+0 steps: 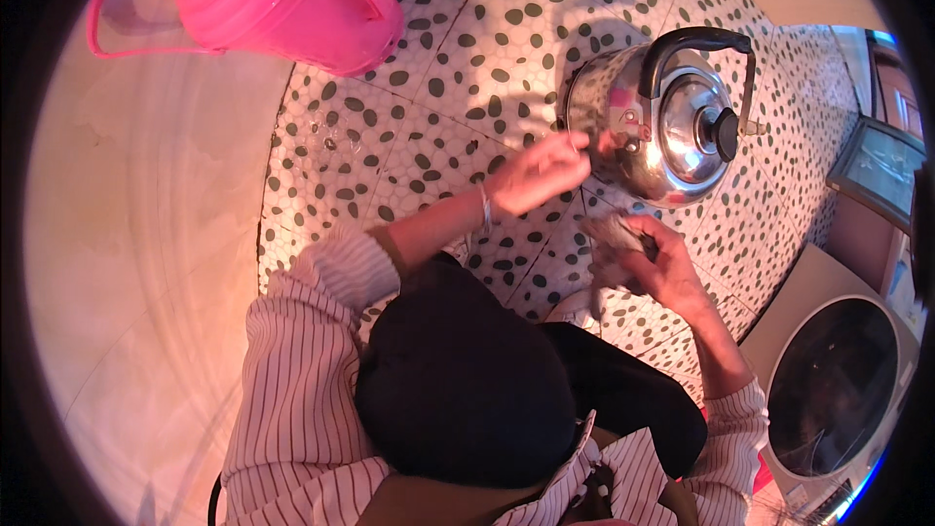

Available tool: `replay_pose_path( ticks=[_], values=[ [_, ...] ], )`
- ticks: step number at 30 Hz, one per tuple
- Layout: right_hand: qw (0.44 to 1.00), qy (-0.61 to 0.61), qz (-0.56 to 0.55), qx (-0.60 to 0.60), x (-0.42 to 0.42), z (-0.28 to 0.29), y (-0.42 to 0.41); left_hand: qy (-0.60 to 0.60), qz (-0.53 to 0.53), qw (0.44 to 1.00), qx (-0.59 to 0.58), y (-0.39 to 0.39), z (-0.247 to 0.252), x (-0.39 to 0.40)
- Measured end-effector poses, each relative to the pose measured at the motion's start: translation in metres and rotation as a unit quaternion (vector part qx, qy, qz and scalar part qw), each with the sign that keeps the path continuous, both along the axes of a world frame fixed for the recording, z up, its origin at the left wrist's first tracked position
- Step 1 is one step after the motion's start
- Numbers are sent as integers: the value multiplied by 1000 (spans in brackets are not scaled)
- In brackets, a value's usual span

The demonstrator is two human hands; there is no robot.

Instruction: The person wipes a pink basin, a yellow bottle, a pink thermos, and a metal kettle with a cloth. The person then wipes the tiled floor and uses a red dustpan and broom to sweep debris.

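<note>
A polished stainless steel kettle [628, 124] with a black arched handle [701, 36] and a black lid knob [724, 134] stands on a pebble-patterned tile floor [467, 124]. My left hand [540, 172] is at the kettle's lower side, blurred, fingers loosely curled and apart with nothing seen in them. Whether its fingertips touch the metal I cannot tell. In my right hand [668, 270] is a crumpled greyish-pink cloth [613, 241], bunched between thumb and fingers just in front of the kettle. The cloth's far edge is blurred.
A glossy pink thermos jug [292, 7] with a side handle stands at the upper left, by a pale smooth surface [146, 234]. To the right is a beige appliance with a round black panel [833, 387]. A framed glass pane [880, 168] is beyond it.
</note>
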State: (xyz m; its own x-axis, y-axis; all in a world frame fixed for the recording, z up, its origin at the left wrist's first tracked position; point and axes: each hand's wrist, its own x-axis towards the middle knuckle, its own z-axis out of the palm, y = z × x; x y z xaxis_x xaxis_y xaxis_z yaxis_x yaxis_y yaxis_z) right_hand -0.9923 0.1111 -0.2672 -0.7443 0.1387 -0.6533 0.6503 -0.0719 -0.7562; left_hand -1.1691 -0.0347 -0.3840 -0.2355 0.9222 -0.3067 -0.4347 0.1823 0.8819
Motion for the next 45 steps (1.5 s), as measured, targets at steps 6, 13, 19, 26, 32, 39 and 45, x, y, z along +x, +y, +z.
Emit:
replay_pose_path(
  ticks=[6,13,19,26,32,39,45],
  values=[
    [894,198,226,332,-89,32,-5,-482,55,871,76,-16,11,-10],
    [675,258,149,675,-116,22,57,-485,273,817,150,29,4,-71],
    [730,171,47,660,-131,-19,49,20,207,978,7,95,-18,-36],
    [649,223,58,725,-116,-35,77,91,189,978,16,109,-35,-25],
    [652,276,-1,706,-122,-36,66,171,245,954,25,81,-52,29],
    [686,257,-21,680,-117,-31,64,177,120,976,39,43,-17,67],
    [684,278,-25,674,-119,-32,59,-120,62,990,32,19,1,32]
  ],
)
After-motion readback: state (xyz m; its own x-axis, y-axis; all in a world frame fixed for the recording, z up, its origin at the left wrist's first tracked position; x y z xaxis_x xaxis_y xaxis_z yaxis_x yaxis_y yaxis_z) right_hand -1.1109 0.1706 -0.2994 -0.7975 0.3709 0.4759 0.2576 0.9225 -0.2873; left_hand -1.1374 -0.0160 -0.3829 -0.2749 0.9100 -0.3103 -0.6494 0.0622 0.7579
